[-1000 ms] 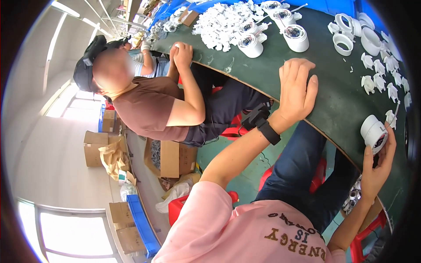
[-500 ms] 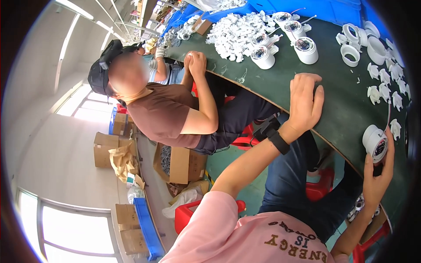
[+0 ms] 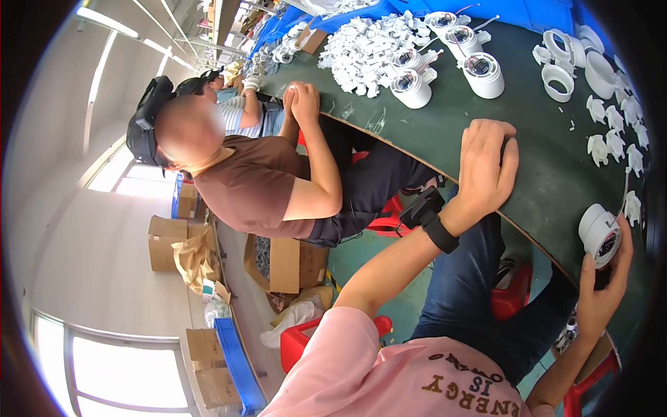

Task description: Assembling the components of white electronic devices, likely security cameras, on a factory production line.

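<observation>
My left hand (image 3: 488, 165) rests on the green tabletop near its front edge, fingers loosely bent and thumb apart. Nothing shows in it, though its palm side is hidden. A dark strap with a small device (image 3: 429, 217) circles that wrist. At the right, my right hand (image 3: 606, 281) grips a white cylindrical camera housing (image 3: 596, 226), tilted so its round face with dark inner parts points toward me. A thin cable runs up from it. Beyond my left hand, several similar housings (image 3: 482, 78) stand upright with circuit parts and wires showing.
Small white plastic parts (image 3: 368, 54) are heaped at the table's back. White rings (image 3: 557, 82) and winged pieces (image 3: 597, 148) lie at the right. Blue bins (image 3: 500, 12) line the far edge. A seated co-worker (image 3: 260, 177) is to my left; a red stool (image 3: 511, 292) stands below.
The view has shifted slightly. My right hand still holds the housing, now turned a little; my left hand stays on the table with almost the same pose.
</observation>
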`<state>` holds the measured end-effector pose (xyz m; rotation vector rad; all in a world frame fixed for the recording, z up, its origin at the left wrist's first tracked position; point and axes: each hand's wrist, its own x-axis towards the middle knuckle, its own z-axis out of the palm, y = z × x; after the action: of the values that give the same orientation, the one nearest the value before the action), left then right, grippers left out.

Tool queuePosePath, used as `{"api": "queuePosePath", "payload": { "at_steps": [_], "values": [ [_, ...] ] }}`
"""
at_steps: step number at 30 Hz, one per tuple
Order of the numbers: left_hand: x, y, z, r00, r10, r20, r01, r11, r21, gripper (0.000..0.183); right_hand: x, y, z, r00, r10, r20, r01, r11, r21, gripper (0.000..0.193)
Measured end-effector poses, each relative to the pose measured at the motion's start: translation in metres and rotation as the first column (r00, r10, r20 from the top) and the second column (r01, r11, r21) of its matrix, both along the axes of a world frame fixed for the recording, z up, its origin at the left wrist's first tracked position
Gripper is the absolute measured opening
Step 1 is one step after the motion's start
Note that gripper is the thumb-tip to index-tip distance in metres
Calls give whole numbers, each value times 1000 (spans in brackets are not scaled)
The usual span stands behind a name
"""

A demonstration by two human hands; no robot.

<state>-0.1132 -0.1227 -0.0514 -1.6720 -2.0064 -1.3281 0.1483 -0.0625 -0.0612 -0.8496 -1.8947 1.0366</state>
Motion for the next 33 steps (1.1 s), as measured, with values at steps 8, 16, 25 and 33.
{"api": "queuePosePath", "payload": {
  "at_steps": [8,16,25,33],
  "values": [
    [0,1,3,1000,9,-28,-10,1000,-4,10,-2,3,4,999,20,32,-21,999,46,60],
    [4,8,4,1000,-31,2,31,999,26,11,-7,-3,27,1000,-22,-1,22,1000,0,60],
    [0,0,16,992,-116,-52,104,976,-192,24,-8,-5,45,1000,-18,19,18,1000,26,61],
    [-36,44,86,958,-285,-9,277,938,-206,30,-8,-1,44,997,-23,72,21,999,36,63]
  ]
}}
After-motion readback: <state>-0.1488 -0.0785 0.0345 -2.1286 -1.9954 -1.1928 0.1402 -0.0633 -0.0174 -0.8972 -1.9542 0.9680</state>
